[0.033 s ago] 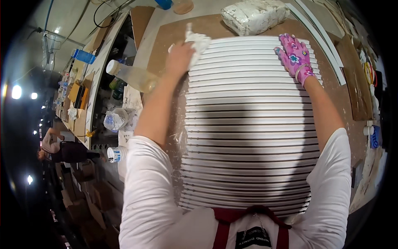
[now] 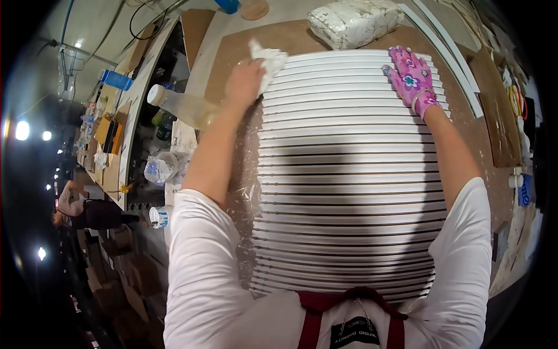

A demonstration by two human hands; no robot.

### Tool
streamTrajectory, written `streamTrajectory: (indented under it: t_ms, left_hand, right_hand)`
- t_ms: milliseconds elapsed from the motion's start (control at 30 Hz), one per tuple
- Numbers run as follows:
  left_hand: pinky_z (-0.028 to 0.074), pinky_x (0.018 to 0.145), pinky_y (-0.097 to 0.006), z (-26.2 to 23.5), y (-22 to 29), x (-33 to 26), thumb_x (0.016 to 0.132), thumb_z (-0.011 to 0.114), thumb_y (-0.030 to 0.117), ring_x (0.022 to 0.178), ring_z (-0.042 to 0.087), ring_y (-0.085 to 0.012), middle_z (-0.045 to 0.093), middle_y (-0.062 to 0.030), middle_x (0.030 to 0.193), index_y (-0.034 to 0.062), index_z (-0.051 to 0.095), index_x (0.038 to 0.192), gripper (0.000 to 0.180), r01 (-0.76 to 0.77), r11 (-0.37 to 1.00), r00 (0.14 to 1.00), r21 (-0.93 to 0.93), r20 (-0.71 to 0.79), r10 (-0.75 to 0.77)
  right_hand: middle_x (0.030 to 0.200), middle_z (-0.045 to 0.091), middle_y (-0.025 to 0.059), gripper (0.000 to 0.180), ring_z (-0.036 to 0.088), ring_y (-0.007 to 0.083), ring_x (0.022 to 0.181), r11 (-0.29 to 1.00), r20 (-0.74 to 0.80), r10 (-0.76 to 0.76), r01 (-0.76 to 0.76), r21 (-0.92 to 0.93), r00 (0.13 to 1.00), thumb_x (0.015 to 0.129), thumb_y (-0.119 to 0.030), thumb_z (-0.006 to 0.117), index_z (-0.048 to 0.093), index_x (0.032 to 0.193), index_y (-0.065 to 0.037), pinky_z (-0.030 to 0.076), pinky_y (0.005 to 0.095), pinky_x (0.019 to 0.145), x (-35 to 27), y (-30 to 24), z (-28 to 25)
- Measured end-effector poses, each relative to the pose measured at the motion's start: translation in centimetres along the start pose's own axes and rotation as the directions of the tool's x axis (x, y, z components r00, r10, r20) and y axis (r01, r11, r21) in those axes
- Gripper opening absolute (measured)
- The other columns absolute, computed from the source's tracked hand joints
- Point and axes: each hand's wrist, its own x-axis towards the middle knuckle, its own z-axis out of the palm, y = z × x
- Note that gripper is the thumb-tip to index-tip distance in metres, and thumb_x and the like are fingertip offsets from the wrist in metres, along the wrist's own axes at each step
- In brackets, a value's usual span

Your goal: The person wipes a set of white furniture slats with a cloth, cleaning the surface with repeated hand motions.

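Observation:
Several long white slats [image 2: 349, 174] lie side by side on a brown board [image 2: 226, 49] in front of me. My left hand [image 2: 243, 84], bare, grips a crumpled white cloth [image 2: 268, 61] and presses it on the far left ends of the slats. My right hand [image 2: 411, 78] wears a pink flowered glove and rests flat on the far right ends of the slats, fingers spread, holding nothing. Both forearms reach up from the lower edge, in white sleeves.
A white wrapped bundle [image 2: 354, 23] lies beyond the slats. Long white strips [image 2: 456, 64] run along the right. A clear plastic bottle [image 2: 180, 106] lies left of the board, near cluttered benches. Another person [image 2: 81, 210] bends over at far left.

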Motion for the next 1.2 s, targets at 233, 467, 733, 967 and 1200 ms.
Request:
streamTrajectory:
  t_ms: [233,467,733,967,1200]
  left_hand:
    - [0.044,0.093,-0.042,-2.8,8.4,1.7,0.091,0.055,0.026,0.108,0.057,-0.0349,0.06,-0.0209,0.112,0.0005,0.058,0.115,0.035,-0.225,0.846,0.913,-0.483,-0.408,0.01]
    - [0.036,0.103,-0.041,-2.6,9.2,1.2,0.094,0.05,0.028,0.12,0.048,-0.0366,0.051,-0.0207,0.131,0.0033,0.047,0.131,0.044,-0.161,0.811,0.971,-0.563,-0.237,0.029]
    - [0.031,0.109,-0.043,4.5,4.4,1.4,0.097,0.037,0.045,0.134,0.032,-0.0329,0.038,-0.0136,0.144,0.009,0.043,0.137,0.054,-0.002,0.996,1.0,-0.088,0.025,0.004]
    - [0.03,0.109,-0.043,4.1,5.4,1.5,0.097,0.037,0.045,0.134,0.031,-0.0323,0.038,-0.0117,0.144,0.0097,0.042,0.139,0.055,0.031,0.995,0.999,-0.098,0.028,-0.028]
    - [0.028,0.111,-0.042,4.4,3.4,0.8,0.097,0.038,0.044,0.134,0.031,-0.0332,0.038,-0.0125,0.144,0.0094,0.042,0.139,0.054,0.07,0.991,0.996,-0.113,0.064,-0.063]
  right_hand:
    - [0.147,0.034,0.0173,0.065,0.033,0.0304,0.137,0.672,-0.181,0.006,0.13,0.729,0.983,0.095,-0.047,0.042,0.033,0.144,-0.005,0.024,0.0369,0.112,0.3,-2.0,-0.7]
    - [0.123,0.056,0.01,0.045,0.057,0.0168,0.107,-0.083,-0.031,0.058,0.036,0.996,0.998,0.094,-0.023,0.054,0.044,0.133,-0.002,0.045,0.0291,0.093,-2.5,-4.6,-7.6]
    - [0.128,0.057,0.0091,0.041,0.052,0.026,0.119,0.879,-0.306,-0.468,0.473,-0.064,0.829,0.097,-0.037,0.034,0.054,0.129,-0.019,0.038,0.0376,0.104,2.2,-12.2,-0.8]
    - [0.124,0.058,0.0151,0.054,0.057,0.026,0.112,0.816,0.273,0.402,-0.478,0.325,0.874,0.099,-0.047,0.029,0.051,0.133,-0.011,0.041,0.0387,0.098,0.2,10.5,-3.5]
    - [0.107,0.062,0.0166,0.035,0.061,0.0303,0.099,0.852,-0.001,-0.288,0.257,0.456,0.958,0.091,-0.031,0.05,0.06,0.116,-0.009,0.05,0.0378,0.086,4.4,-6.0,-6.1]
